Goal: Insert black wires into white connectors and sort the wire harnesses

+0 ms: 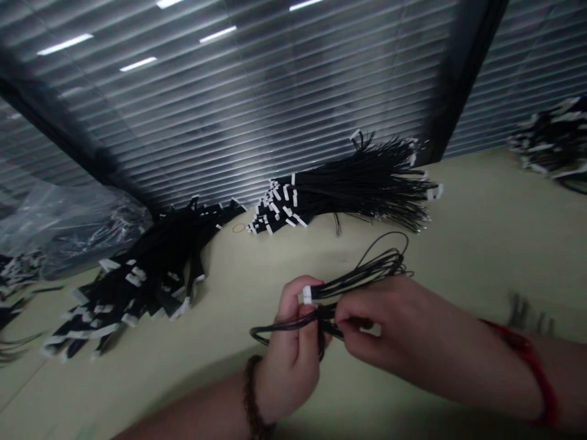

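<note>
My left hand (296, 348) is closed round a looped bundle of thin black wires (376, 272), its thumb and forefinger beside a white connector (307, 295). Part of the bundle bends back in a loop left of my fingers. Close on the right, my right hand (385, 318) pinches at the same wires where they cross, thumb and fingertips curled together. Some strands run on behind this hand, and a single wire arcs above it. What exactly lies between the right fingertips is partly hidden.
Along the blinds (275, 91) lies a large bundle of black wires with white connectors (348, 189). More black cables (160, 263) are heaped at left beside a clear plastic bag (92, 226). A thin rubber band (239, 228) rests on the table (220, 342). Another pile (554, 137) sits far right.
</note>
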A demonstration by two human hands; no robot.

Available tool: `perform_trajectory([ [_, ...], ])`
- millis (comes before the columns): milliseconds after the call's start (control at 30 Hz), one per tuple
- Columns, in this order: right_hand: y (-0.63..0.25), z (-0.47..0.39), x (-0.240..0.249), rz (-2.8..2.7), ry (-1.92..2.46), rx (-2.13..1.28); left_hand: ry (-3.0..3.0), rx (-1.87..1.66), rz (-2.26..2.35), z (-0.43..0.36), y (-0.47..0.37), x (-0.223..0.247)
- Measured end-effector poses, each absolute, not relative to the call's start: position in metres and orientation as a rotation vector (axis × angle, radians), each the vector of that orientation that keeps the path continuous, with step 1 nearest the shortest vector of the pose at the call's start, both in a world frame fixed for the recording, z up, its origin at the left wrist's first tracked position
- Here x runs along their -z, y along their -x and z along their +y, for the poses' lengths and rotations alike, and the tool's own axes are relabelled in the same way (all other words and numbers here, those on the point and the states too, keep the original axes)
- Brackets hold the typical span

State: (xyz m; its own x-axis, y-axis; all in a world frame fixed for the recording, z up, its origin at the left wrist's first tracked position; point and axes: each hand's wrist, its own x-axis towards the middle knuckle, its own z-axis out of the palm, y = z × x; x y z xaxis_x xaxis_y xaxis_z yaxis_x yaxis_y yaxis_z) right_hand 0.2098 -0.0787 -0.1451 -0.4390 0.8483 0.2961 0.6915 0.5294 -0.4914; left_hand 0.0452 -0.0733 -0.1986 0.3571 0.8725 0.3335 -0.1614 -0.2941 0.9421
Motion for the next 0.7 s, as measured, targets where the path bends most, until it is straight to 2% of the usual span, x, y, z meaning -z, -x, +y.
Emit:
perform_trajectory([
  [100,-0.212,-0.081,0.148,-2.284,1.214,-0.125,-1.458,-1.137,0.691,-0.072,-0.047,0.197],
  [167,-0.216,-0.082,0.147,-2.293,1.199,-0.070,-1.404,-1.119,0.703,-0.070,-0.048,0.196],
  [500,-0.221,-0.080,0.128,-2.425,1.367,-0.474,-1.355,-1.147,0.646,-0.068,-0.047,0.201],
  [700,-0.218,-0.080,0.126,-2.413,1.343,-0.518,-1.396,-1.153,0.650,-0.068,-0.046,0.204],
])
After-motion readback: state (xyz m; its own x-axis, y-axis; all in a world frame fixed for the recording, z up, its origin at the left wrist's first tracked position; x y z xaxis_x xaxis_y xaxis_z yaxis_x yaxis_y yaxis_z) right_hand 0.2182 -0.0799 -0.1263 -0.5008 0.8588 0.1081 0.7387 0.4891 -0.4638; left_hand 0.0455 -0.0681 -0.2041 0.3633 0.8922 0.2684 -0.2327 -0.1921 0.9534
